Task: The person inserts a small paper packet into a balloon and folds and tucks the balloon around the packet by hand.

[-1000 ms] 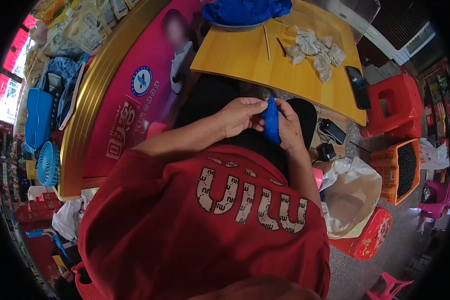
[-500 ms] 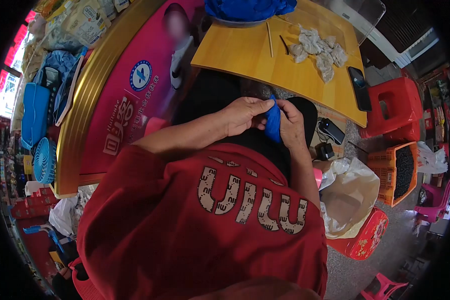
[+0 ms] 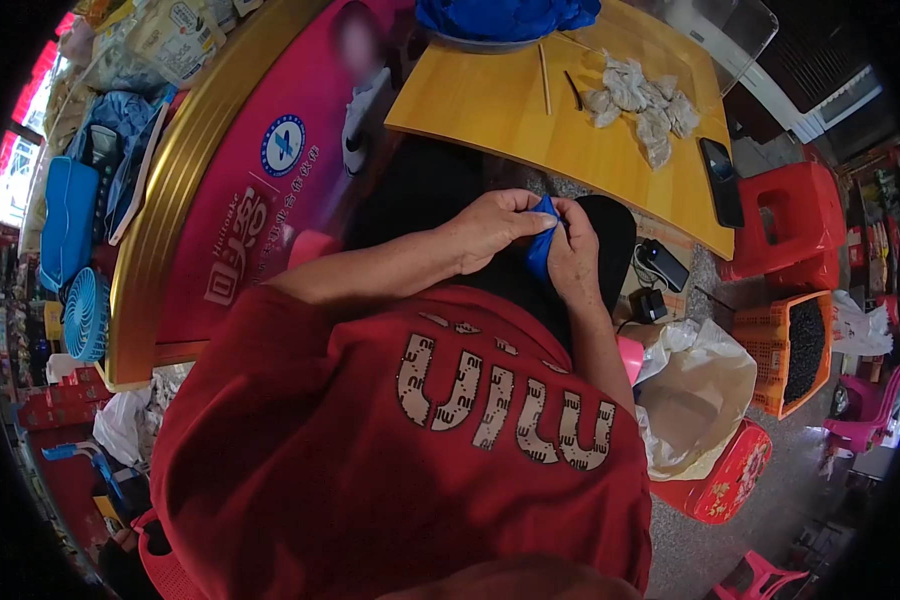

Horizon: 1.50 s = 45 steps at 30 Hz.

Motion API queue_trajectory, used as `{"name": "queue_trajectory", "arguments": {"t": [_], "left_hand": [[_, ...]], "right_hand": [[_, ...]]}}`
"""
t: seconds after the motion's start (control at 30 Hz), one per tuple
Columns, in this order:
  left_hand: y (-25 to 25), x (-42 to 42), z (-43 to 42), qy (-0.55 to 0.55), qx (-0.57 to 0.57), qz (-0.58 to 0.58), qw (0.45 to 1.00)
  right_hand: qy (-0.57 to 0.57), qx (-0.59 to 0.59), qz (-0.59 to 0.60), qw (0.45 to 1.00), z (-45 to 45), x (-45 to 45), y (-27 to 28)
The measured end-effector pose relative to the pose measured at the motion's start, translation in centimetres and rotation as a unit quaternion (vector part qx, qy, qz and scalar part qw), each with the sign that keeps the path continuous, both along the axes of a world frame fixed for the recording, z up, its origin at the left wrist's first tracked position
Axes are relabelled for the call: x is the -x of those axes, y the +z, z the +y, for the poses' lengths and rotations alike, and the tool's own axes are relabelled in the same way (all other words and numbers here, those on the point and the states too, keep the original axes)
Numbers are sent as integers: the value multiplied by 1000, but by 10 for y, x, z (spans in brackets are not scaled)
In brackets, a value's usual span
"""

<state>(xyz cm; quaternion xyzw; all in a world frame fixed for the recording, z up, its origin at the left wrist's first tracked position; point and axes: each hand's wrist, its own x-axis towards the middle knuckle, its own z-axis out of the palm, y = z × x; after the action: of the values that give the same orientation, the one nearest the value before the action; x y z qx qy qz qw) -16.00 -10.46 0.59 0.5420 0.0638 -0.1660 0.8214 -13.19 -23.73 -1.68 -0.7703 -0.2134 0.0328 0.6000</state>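
Blue material (image 3: 540, 254) b/w L hand (image 3: 498, 229) & R hand (image 3: 576, 256), fingers of both pinching its upper end.

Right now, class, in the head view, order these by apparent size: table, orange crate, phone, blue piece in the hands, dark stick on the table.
1. Table
2. Orange crate
3. Phone and blue piece: unsure, since the blue piece is partly hidden
4. Dark stick
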Motion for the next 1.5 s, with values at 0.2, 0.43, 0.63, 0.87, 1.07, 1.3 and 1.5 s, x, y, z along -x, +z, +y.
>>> {"name": "queue_trajectory", "arguments": {"t": [0.2, 0.43, 0.63, 0.87, 1.07, 1.3, 1.5], "left_hand": [[4, 1, 3, -20, 14, 13, 1000], [-2, -3, 12, -52, 78, 73, 993], [-5, -7, 19, -83, 50, 74, 993], [-4, -3, 14, -59, 14, 71, 996], [-3, -11, 22, -21, 57, 69, 996], [-2, -10, 35, -10, 76, 33, 997], [-7, -9, 38, 13, 74, 43, 996]], "right_hand": [[6, -113, 93, 989, 4, 1, -4], [58, -159, 300, 939, -4, -5, 1], [115, -202, 353, 906, -7, -2, 12], [34, -90, 181, 979, 0, -9, -20], [114, -190, 418, 881, -14, -7, 17], [124, -197, 316, 920, -16, -5, 16], [116, -136, 170, 969, -11, -2, 17]]}}
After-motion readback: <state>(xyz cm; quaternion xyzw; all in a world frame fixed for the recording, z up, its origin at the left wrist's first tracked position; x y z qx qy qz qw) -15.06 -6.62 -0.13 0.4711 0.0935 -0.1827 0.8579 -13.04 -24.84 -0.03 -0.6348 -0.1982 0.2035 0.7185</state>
